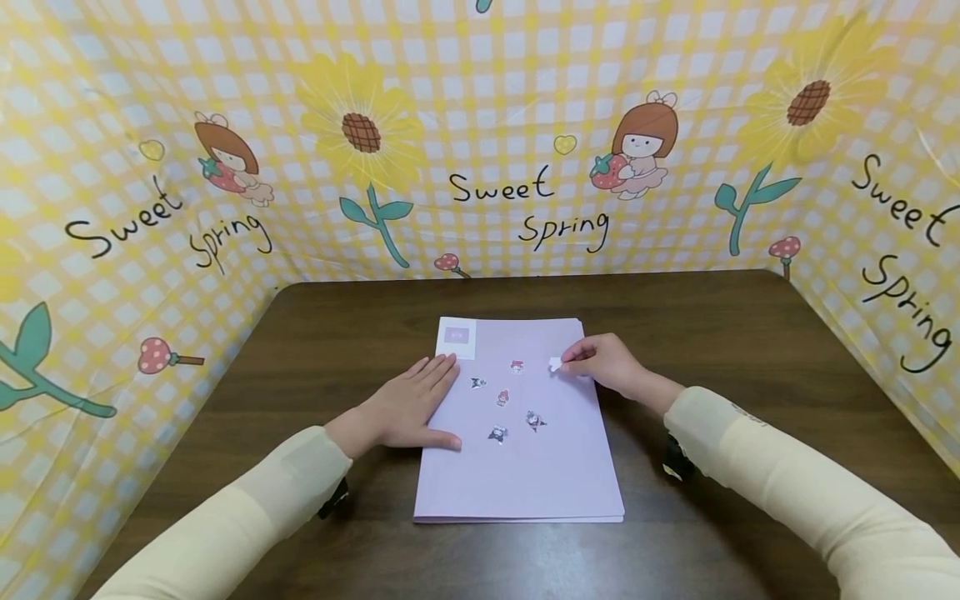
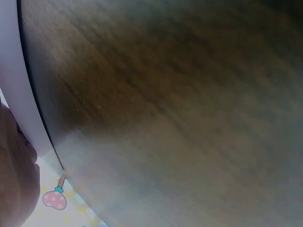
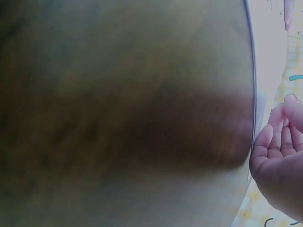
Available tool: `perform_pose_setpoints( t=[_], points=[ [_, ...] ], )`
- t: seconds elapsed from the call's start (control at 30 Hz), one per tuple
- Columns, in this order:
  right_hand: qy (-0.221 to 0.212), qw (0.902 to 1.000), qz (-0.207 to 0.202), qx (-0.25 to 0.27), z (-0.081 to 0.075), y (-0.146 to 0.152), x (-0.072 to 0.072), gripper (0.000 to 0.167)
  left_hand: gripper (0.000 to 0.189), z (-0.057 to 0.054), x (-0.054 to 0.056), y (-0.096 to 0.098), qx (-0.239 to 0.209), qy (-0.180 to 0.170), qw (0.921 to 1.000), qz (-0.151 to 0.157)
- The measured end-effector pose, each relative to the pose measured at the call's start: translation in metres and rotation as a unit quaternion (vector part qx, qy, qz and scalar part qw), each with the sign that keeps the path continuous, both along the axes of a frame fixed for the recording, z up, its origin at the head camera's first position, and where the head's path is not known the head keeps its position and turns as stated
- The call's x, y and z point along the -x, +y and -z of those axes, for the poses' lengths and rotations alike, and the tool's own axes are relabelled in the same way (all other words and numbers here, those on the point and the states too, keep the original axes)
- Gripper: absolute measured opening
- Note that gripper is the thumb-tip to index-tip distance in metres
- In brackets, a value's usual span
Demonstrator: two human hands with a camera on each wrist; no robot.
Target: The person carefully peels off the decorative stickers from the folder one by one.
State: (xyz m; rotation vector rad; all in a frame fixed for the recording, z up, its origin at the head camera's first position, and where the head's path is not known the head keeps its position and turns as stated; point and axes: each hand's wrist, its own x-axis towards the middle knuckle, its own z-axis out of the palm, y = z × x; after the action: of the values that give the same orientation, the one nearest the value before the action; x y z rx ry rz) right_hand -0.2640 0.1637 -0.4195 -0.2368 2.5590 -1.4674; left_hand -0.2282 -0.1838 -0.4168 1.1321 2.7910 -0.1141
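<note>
Right hand (image 1: pixel 609 365) pinched white sticker (image 1: pixel 554 364) near lilac folder (image 1: pixel 517 492)'s right edge; left hand (image 1: pixel 412 406) lay flat across left edge. Loosened pinch risked skewed, creased sticker.

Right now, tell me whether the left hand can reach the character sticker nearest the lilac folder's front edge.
Probably yes: the left hand lies partly on the lilac folder, its thumb pointing toward that character sticker, and only bare folder shows between them.

A makeshift desk nook, the wider room hidden: yellow-and-white checked cloth hangings (image 1: pixel 495 92) printed with yellow brown-centred flowers (image 1: pixel 362 133) and black "Sweet Spring" lettering (image 1: pixel 564 227) enclose a dark brown, round-cornered, wood-grained table (image 1: pixel 697 333) on three sides
</note>
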Motion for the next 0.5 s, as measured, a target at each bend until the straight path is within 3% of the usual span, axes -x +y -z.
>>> perform_pose_setpoints(
  t=[0.5],
  points=[
    [-0.005, 0.9983, 0.041, 0.040, 0.000, 0.024, 0.012, 0.022, 0.117, 0.000, 0.000, -0.001, -0.001, 0.001, 1.0000, 0.000]
  ],
)
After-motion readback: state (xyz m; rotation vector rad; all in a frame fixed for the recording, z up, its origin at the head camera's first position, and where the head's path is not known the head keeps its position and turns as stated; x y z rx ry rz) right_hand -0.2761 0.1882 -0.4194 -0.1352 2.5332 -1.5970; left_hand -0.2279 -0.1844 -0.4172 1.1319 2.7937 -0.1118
